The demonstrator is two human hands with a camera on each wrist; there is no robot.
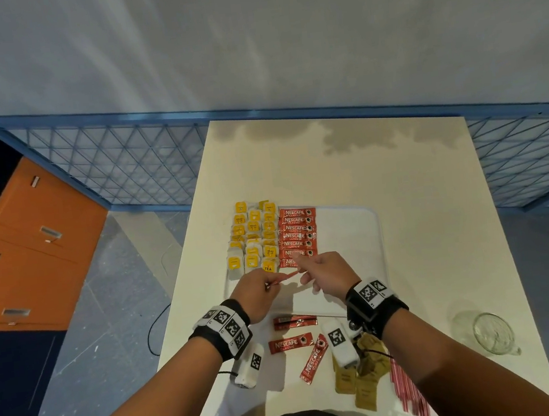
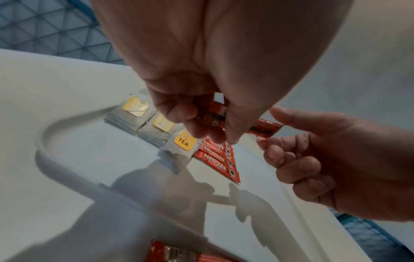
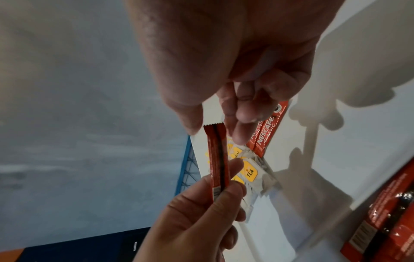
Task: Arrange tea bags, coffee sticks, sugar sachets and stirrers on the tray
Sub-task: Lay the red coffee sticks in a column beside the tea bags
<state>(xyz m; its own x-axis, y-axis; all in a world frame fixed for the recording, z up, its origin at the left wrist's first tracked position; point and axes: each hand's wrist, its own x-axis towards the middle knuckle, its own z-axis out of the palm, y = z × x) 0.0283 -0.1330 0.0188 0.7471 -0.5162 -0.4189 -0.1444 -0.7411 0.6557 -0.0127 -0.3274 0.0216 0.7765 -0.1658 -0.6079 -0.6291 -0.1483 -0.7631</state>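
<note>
Both hands hold one red coffee stick (image 1: 285, 278) level just above the front left of the white tray (image 1: 373, 230). My left hand (image 1: 270, 285) pinches its left end and my right hand (image 1: 302, 272) pinches the other end. In the right wrist view the stick (image 3: 218, 159) runs from my right hand (image 3: 215, 127) down to the left fingers (image 3: 201, 198). On the tray, yellow-tagged tea bags (image 1: 256, 237) fill the left side, with a column of coffee sticks (image 1: 298, 236) next to them.
On the table in front of the tray lie three loose coffee sticks (image 1: 290, 344), brown sugar sachets (image 1: 361, 381) and red stirrers (image 1: 408, 392). A glass jug (image 1: 492, 333) stands at the right. The tray's right half is bare.
</note>
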